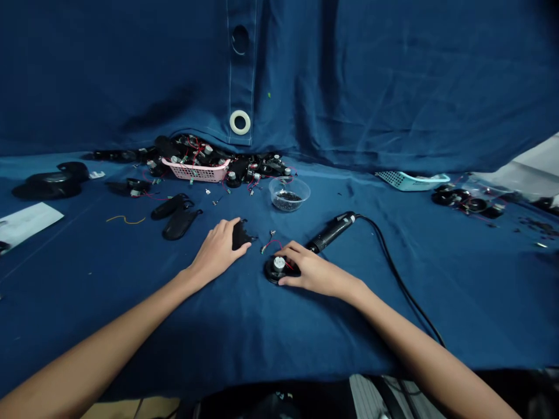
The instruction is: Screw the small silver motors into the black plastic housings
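My left hand (220, 244) grips a flat black plastic shell (241, 234) with small prongs on its far edge, just above the blue cloth. Over to the right, my right hand (305, 269) has its thumb and fingers around a round black housing (271, 271). A small silver motor (279, 264) sits upright in that housing, and thin red wires with a small connector (262, 249) trail from it onto the cloth. Behind my right hand lies a black electric screwdriver (332, 231), its cable running off to the right.
A clear bowl (290, 189) of small dark screws stands ahead. Behind it, a pink basket (198, 171) overflows with wired motor parts. Two black shells (181, 224) lie left. A light-blue basket (413, 181) and black parts (474, 205) are at the right. A blue curtain (393, 81) hangs behind.
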